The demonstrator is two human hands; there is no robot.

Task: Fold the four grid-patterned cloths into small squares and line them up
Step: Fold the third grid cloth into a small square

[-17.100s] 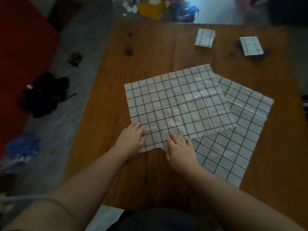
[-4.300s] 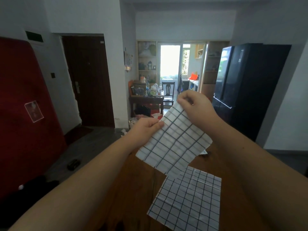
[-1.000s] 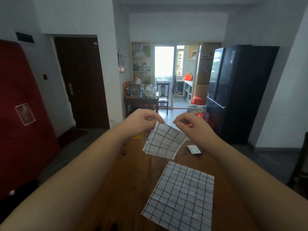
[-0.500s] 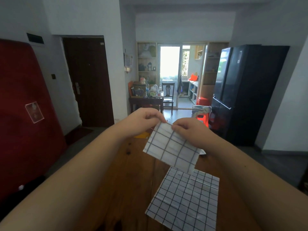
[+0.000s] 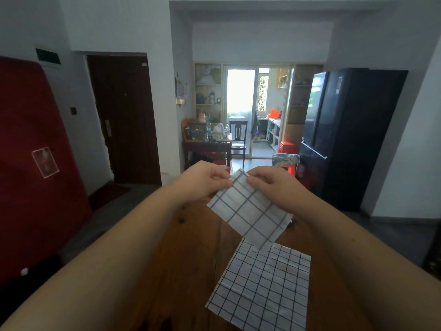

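A white cloth with a dark grid, folded to a small square (image 5: 250, 211), hangs in the air above the wooden table (image 5: 191, 247). My left hand (image 5: 202, 180) pinches its top left corner. My right hand (image 5: 269, 185) pinches the top edge right beside it, fingertips almost meeting. A second grid cloth (image 5: 260, 287) lies flat and unfolded on the table below. The two small folded cloths seen at the far end earlier are hidden behind the held cloth and my hands.
A red panel (image 5: 31, 163) stands at the left, and a black fridge (image 5: 343, 137) at the right. A dark door (image 5: 124, 118) is in the far wall. Beyond are a cluttered side table (image 5: 206, 144) and a chair (image 5: 238, 137).
The held cloth went from a large flat sheet on the table to a small folded square in the air. In the last half second my hands kept pinching its top, close together.
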